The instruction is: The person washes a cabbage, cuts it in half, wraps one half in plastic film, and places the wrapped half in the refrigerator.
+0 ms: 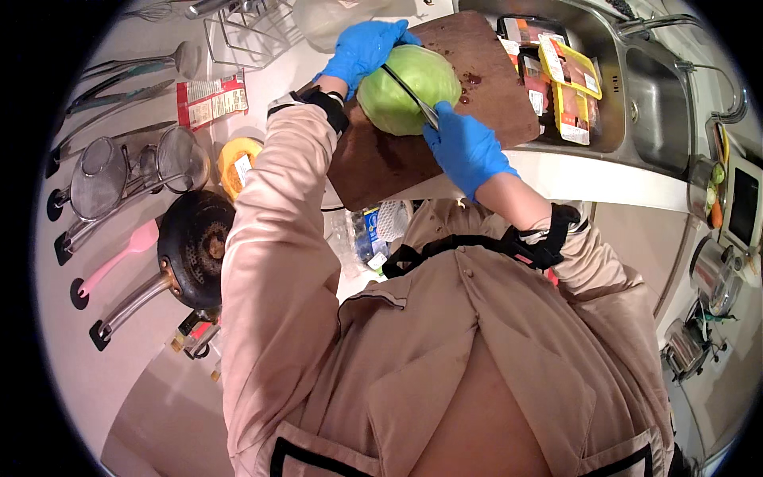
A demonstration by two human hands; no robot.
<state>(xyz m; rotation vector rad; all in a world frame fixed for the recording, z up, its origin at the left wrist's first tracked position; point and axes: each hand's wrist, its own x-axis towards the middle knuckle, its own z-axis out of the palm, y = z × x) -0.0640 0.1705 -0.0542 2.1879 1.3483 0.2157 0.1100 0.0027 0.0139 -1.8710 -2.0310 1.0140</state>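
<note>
A pale green cabbage [417,83] rests on a dark brown cutting board [501,113]. Across its top runs the blade of a knife [411,92]. My right hand [468,146], in a blue glove, grips the knife's handle at the near side of the cabbage. My left hand [369,50], gloved in blue too, presses on the cabbage's far left side, by the blade's far end. How deep the blade sits in the cabbage I cannot tell. Dark red wet spots mark the board to the right of the cabbage.
Meat trays [569,68] lie in the steel sink [620,119] at right. To the left are a wire rack [250,42], a red-and-white packet [211,101], a cut pumpkin [235,155] and a black frying pan [194,250] hanging among utensils. The board overhangs the counter's front edge.
</note>
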